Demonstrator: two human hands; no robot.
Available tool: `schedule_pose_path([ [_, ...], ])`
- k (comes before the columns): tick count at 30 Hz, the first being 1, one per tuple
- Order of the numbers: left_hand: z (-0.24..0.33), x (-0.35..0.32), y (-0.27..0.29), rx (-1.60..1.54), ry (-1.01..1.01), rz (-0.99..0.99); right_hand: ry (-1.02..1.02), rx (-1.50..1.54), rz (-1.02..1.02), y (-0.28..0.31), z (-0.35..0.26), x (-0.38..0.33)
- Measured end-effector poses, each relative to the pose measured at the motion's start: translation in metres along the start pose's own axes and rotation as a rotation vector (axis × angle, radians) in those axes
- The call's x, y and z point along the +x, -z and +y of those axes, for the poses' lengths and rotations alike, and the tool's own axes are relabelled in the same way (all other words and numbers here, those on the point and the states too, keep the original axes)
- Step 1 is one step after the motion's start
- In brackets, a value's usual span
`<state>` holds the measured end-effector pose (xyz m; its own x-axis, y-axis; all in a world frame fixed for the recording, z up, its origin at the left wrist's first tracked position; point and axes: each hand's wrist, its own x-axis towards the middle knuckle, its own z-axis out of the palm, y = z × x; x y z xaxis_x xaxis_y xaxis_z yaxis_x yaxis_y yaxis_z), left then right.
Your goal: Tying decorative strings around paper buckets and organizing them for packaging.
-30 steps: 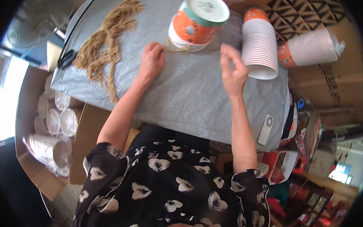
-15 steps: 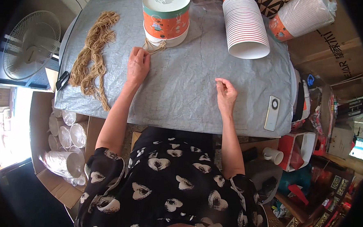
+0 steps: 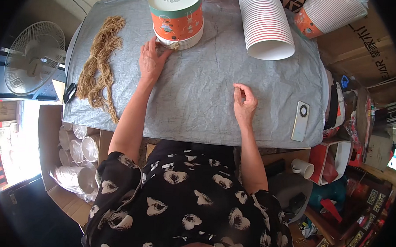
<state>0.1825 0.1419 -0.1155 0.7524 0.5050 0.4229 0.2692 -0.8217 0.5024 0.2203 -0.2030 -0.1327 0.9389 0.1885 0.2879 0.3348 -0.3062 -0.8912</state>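
My left hand point(image 3: 152, 63) has its thumb and forefinger spread, at the near left side of an upside-down orange paper bucket point(image 3: 176, 27) with a green band. Its fingertips reach the white rims at the bucket's base; whether they press on them I cannot tell. A small tuft of tan string point(image 3: 174, 46) lies against those rims, beside my thumb. My right hand point(image 3: 245, 106) hovers over the middle right of the table, thumb and forefinger pinched; anything between them is too small to make out. A bundle of tan strings point(image 3: 101, 64) lies left of my left arm.
A grey sheet point(image 3: 194, 101) covers the table. Stacked white paper buckets point(image 3: 266, 26) lie at the back right, next to a wrapped stack point(image 3: 333, 19). A phone point(image 3: 300, 121) rests near the right edge, a black clip-like object point(image 3: 69, 92) at the left. A fan point(image 3: 35, 59) stands beyond.
My left hand has moved slightly forward and its closed fingers have spread, letting go of the string at the bucket's base. My right hand stays pinched in nearly the same place.
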Motion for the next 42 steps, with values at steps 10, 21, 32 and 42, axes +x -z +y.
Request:
schedule_pose_path([
  [10, -0.017, -0.019, -0.004, -0.177, -0.081, 0.106, 0.007, 0.008, -0.032, 0.002, 0.001, -0.002],
  [21, 0.031, 0.022, -0.010, -0.316, -0.002, 0.089, 0.040, -0.007, -0.030, 0.004, 0.002, -0.004],
  [32, 0.007, -0.004, -0.007, -0.308, 0.063, 0.037, 0.043, 0.004, -0.021, 0.009, 0.003, -0.001],
  [42, 0.128, -0.008, -0.014, -0.585, -0.345, -0.023, -0.084, 0.223, 0.087, 0.026, -0.007, 0.042],
])
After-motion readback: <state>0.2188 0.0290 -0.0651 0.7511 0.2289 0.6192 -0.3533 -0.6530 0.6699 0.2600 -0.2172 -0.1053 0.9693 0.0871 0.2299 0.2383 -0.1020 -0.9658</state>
